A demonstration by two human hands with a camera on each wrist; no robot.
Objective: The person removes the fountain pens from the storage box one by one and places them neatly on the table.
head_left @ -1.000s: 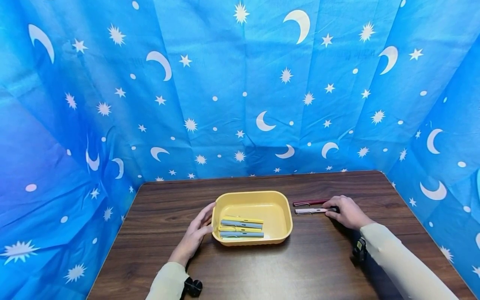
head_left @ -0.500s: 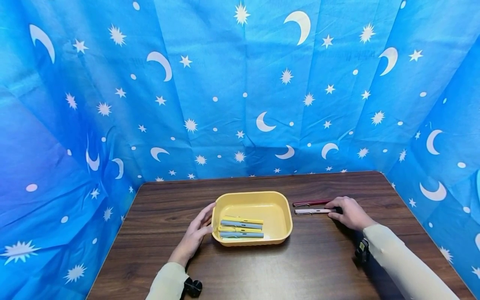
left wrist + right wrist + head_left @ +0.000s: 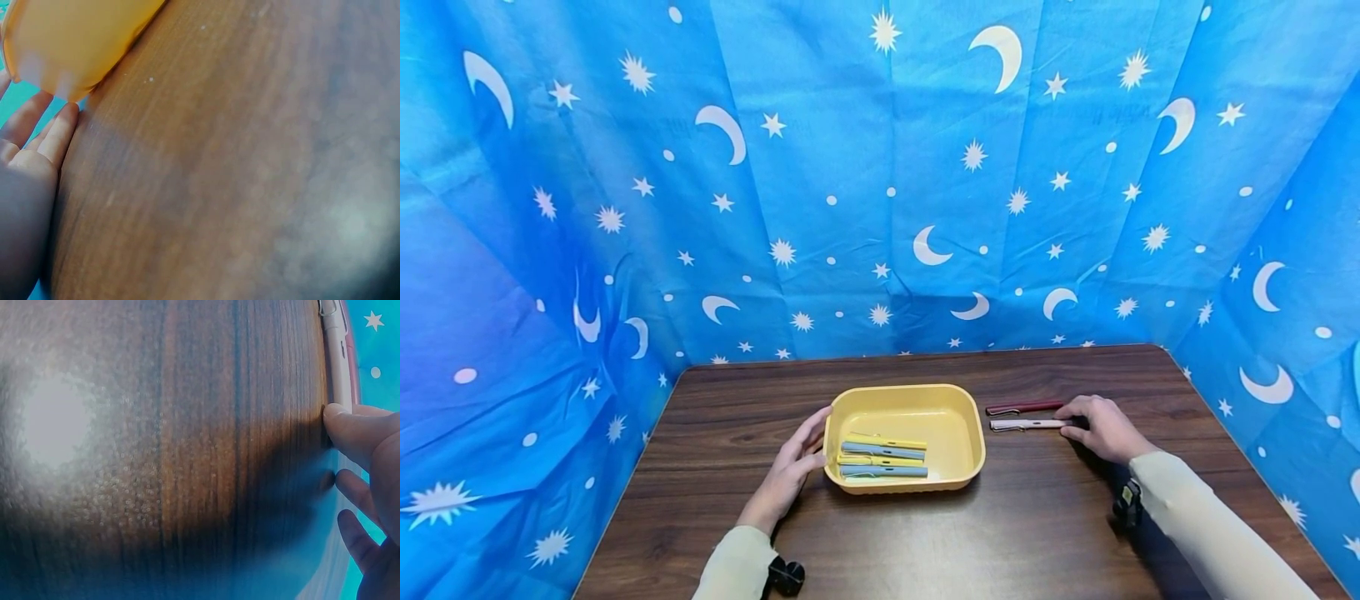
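Observation:
My left hand [image 3: 784, 475] rests against the left end of a yellow tray [image 3: 953, 429], fingers fairly straight along its outside. The left wrist view shows fingertips at the wall of the tray [image 3: 81, 37]. Several yellow and grey-blue pens [image 3: 883, 471] lie side by side in the tray's near left part. To the right of the tray, my right hand [image 3: 1105, 429] pinches the right end of a white pen [image 3: 1026, 424] lying on the table. In the right wrist view the thumb touches the white pen [image 3: 339, 369]. A dark red pen [image 3: 1022, 407] lies just behind it, its right end hidden by fingers.
The brown wooden table [image 3: 925, 550] carries the tray and pens. A blue cloth [image 3: 850, 150] with white moons and stars hangs behind the table and along both sides. Black wrist cameras sit on both sleeves.
My right hand has slid slightly to the right along the white pen, uncovering more of both pens. The pens, tray and left hand stay in place.

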